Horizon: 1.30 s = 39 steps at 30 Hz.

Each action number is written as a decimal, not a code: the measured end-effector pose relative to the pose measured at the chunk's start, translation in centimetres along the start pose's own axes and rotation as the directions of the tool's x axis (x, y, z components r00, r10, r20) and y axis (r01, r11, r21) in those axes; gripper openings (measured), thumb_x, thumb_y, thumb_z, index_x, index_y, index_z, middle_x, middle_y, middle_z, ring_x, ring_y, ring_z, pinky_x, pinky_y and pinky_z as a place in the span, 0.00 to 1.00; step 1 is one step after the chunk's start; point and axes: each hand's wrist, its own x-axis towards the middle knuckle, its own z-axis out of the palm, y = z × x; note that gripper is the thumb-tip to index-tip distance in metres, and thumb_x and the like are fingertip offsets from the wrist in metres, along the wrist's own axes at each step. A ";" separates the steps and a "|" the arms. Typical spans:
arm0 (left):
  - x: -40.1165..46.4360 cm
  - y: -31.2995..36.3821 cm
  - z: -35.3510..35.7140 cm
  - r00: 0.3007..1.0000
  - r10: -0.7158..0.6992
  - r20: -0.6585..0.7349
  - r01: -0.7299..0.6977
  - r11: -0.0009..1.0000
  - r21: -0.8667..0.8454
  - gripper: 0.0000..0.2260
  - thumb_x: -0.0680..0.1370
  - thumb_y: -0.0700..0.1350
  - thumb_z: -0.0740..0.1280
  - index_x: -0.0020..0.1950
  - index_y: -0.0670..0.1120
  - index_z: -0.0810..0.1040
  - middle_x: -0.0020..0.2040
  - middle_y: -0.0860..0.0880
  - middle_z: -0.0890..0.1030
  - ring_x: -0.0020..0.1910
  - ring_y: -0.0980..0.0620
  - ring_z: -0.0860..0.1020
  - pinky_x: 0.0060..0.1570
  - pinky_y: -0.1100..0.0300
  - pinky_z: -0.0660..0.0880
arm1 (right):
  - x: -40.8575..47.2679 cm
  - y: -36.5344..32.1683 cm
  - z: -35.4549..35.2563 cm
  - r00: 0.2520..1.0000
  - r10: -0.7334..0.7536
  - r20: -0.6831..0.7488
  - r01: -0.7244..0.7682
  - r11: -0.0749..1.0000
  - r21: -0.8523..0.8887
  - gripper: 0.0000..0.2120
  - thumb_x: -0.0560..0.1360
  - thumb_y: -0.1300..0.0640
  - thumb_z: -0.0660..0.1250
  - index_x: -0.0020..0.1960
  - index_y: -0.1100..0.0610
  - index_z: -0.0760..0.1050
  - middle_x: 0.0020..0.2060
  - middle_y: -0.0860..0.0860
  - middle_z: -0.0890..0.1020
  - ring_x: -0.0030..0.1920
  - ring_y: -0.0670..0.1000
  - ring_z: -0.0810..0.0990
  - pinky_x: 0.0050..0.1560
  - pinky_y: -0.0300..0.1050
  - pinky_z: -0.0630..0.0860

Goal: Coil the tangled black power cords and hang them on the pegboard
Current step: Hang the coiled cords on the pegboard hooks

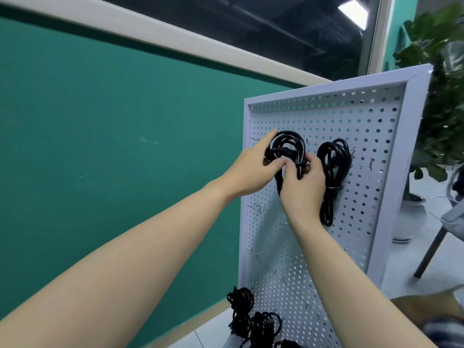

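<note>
Both of the person's bare arms reach up to a white pegboard [326, 247] that stands tilted in front of a green wall [100, 121]. The left hand [253, 169] grasps the left side of a coiled black power cord [288, 146], its fingers curled over the top of the loop and its thumb pressed across the lower front. The right hand [305, 184] pinches the same coil at its waist, where a turn of cord wraps the bundle, thumb and forefinger closed on the wrap. The coil lies against the upper left part of the board; whether it already hangs on a hook cannot be told, since the hands cover that spot. Just to its right a second coiled cord [332, 177] hangs on the board, its long loop trailing downward, close to the right hand's knuckles. Small metal hooks [258, 206] stick out of the board lower down. At the foot of the board more black cords [253, 320] lie in loose bundles on a pale surface. A leafy green plant [437, 59] stands behind the board on the right, beside a dark chair leg [430, 252].
</note>
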 end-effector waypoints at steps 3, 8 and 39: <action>0.6 0.3 -0.2 1.000 0.016 -0.011 -0.016 1.000 -0.004 0.32 0.82 0.53 0.66 0.83 0.55 0.57 0.66 0.53 0.80 0.60 0.55 0.79 0.64 0.61 0.71 | 0.3 -0.5 0.0 1.000 -0.022 -0.011 0.022 1.000 0.022 0.19 0.83 0.54 0.65 0.73 0.57 0.71 0.61 0.53 0.82 0.62 0.54 0.79 0.66 0.54 0.74; 1.1 0.5 -0.5 1.000 0.019 -0.016 -0.019 1.000 -0.003 0.31 0.82 0.51 0.66 0.83 0.55 0.57 0.67 0.52 0.80 0.63 0.53 0.78 0.66 0.60 0.70 | 0.8 -0.8 0.2 0.999 -0.045 0.001 0.045 0.999 0.013 0.20 0.83 0.54 0.65 0.73 0.58 0.71 0.61 0.52 0.81 0.62 0.53 0.78 0.65 0.50 0.73; 3.1 -1.0 0.7 0.994 -0.096 -0.050 0.085 0.977 -0.194 0.34 0.72 0.48 0.66 0.79 0.54 0.65 0.63 0.52 0.81 0.61 0.51 0.79 0.66 0.44 0.76 | 2.2 0.7 1.1 0.995 -0.085 0.058 0.088 0.995 -0.047 0.21 0.83 0.55 0.65 0.75 0.55 0.70 0.67 0.51 0.78 0.68 0.53 0.74 0.70 0.52 0.71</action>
